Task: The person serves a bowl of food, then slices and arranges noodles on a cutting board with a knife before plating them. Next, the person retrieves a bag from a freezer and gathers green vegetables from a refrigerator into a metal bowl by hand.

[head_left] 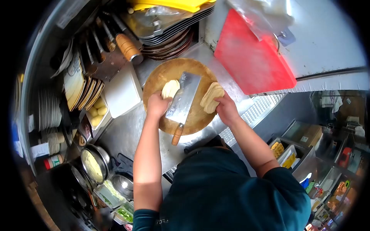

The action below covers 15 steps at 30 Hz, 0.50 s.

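Note:
A round wooden chopping board [204, 121] lies on a metal counter, with a broad cleaver [185, 96] flat across its middle. The cleaver's wooden handle points toward my body. On the left of the blade, my left hand [158, 105] has its fingers closed on a small stack of pale yellow slices [170, 89]. My right hand [228, 109] grips a longer stack of beige slices [212, 97] at the board's right side. I cannot tell what food either stack is.
A white lidded box [122, 90] and a container of peeled, potato-like pieces [98, 111] stand left. Beyond the board are stacked trays [173, 30] and a leaning red cutting board [250, 57]. Metal bowls [94, 163] sit lower left; a wooden-handled tool [127, 46] hangs upper left.

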Tool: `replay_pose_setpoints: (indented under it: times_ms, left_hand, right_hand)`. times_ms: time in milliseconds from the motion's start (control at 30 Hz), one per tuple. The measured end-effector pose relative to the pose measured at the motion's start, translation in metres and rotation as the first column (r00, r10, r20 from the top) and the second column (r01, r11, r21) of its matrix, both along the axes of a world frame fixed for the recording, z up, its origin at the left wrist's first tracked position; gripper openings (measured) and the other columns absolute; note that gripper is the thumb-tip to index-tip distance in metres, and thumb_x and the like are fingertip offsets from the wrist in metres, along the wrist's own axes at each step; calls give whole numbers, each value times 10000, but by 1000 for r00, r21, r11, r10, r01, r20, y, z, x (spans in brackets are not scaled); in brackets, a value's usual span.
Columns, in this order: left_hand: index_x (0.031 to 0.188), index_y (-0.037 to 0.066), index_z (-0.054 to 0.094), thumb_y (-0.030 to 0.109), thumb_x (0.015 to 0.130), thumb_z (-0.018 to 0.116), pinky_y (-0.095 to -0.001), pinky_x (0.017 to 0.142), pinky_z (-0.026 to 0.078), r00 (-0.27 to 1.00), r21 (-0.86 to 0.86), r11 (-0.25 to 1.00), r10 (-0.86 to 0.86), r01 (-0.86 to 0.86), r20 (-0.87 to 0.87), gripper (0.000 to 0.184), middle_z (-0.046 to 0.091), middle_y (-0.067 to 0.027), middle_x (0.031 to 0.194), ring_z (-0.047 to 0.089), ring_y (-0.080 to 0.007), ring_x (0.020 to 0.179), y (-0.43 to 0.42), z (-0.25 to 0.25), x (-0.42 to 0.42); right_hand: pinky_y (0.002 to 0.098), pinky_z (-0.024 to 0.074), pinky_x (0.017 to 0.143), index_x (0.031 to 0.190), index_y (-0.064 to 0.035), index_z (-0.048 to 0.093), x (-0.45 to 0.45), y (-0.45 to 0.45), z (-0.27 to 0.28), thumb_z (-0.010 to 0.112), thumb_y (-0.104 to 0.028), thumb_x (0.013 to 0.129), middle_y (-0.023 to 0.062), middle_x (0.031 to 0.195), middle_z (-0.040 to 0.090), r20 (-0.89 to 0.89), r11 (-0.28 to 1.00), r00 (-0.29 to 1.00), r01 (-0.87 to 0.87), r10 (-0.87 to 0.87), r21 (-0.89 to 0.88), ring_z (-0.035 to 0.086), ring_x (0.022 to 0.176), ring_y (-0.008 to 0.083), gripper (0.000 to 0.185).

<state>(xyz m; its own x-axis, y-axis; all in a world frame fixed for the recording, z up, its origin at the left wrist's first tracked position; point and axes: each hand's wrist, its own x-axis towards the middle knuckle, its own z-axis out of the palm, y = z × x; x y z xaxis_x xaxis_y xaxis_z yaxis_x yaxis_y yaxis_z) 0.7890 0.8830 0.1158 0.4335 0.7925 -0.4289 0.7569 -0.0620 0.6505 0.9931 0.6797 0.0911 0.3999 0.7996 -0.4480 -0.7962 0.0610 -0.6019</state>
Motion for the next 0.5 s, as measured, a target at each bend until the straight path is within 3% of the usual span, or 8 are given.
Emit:
replay_pose_setpoints:
  times_ms: [33,100,167,233,267,333,400,500]
  left_hand:
    - [1149,-36,683,197,823,785,-431,850,558,994,-68,996,71,-66,80,414,733,-237,1058,728,-348,927,-14,14,3]
    - [1135,-47,667,199,878,765,-431,964,525,971,-226,973,88,-37,222,369,622,-257,1326,665,-346,1128,-53,66,22]
    - [1250,-13,616,188,896,742,-415,1070,456,927,173,958,-270,230,262,426,440,-268,1522,536,-332,1334,-86,60,31]
    - [1272,-16,585,207,905,733,-430,1178,340,889,323,896,-390,306,240,455,222,-270,1630,335,-383,1479,-109,36,44]
    - [1350,1,522,218,894,743,-445,1202,301,879,166,957,-285,238,382,551,255,-287,1607,294,-421,1491,-118,22,50]
    - [1437,-7,432,212,897,739,-443,1202,301,893,260,946,-280,194,352,658,265,-296,1599,302,-427,1483,-130,12,52]
    - [1539,-41,271,214,894,739,-445,1199,303,887,268,954,-234,132,399,837,294,-311,1575,319,-443,1465,-135,10,54]
    - [1553,-82,205,240,885,749,-456,1199,302,878,219,957,-264,189,399,920,313,-322,1554,317,-463,1454,-138,15,48]
  right_hand:
    - [391,413,1102,1411,2,450,0,0,-4,470,7,946,140,1360,548,-20,1000,1000,21,-21,15,523,1285,263,465]
    - [398,395,1120,1406,12,444,-1,2,-8,448,-10,958,144,1375,536,-59,998,998,41,-38,41,503,1309,272,449]
    - [406,366,1147,1406,-11,454,-5,7,-3,394,-89,1002,151,1382,534,-217,993,976,54,-30,106,493,1327,276,416]
    - [410,355,1159,1424,-29,451,-10,9,-2,381,-159,1035,153,1388,531,-359,980,932,21,52,197,485,1340,274,416]
    - [408,349,1164,1433,-35,446,-14,9,9,380,-204,1046,148,1389,534,-383,983,922,23,49,182,481,1346,270,428]
    - [405,338,1174,1452,-46,437,-21,5,38,377,-294,1068,137,1391,539,-425,989,904,28,38,147,472,1358,263,461]
    - [398,367,1155,1467,-44,423,-27,1,31,466,-281,1050,124,1387,546,-257,988,964,-24,63,153,490,1344,257,481]
    - [381,417,1113,1488,-38,401,-34,-11,15,592,-186,992,106,1374,559,-19,990,991,-129,130,61,527,1305,247,552]
